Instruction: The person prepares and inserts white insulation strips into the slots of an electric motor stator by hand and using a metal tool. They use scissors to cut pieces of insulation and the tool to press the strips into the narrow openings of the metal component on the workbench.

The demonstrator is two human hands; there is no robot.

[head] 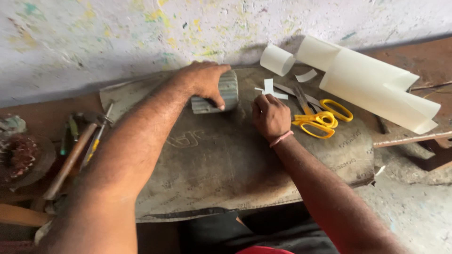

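Landmark: the ribbed metal cylinder (221,94), lying on its side on a grey mat (212,164) spread over the tabletop (47,110).

Far left of the cylinder: a copper-wound motor part (19,157), then a wooden-handled hammer (70,160) and a yellow-handled screwdriver (96,141) lying off the mat's left edge.

Left hand (205,77): its grip is clasped over the top of the cylinder, thumb pressing the near face, steadying it.

Right hand (270,115): just right of the cylinder, knuckles up, fingers curled onto the mat; whether the grip pinches anything I cannot tell. White paper strips (269,89) lie touching its fingertips.

Right of the cylinder, beyond that hand: yellow-handled scissors (320,120), blades pointing back toward the strips; a small paper roll (277,59); a large roll of cream sheet (376,84), well apart.

Step in hand: judged as steadying the cylinder while a cut strip is picked up.

Next move calls for: a clean pinch on one thin strip, the cylinder kept from rolling.
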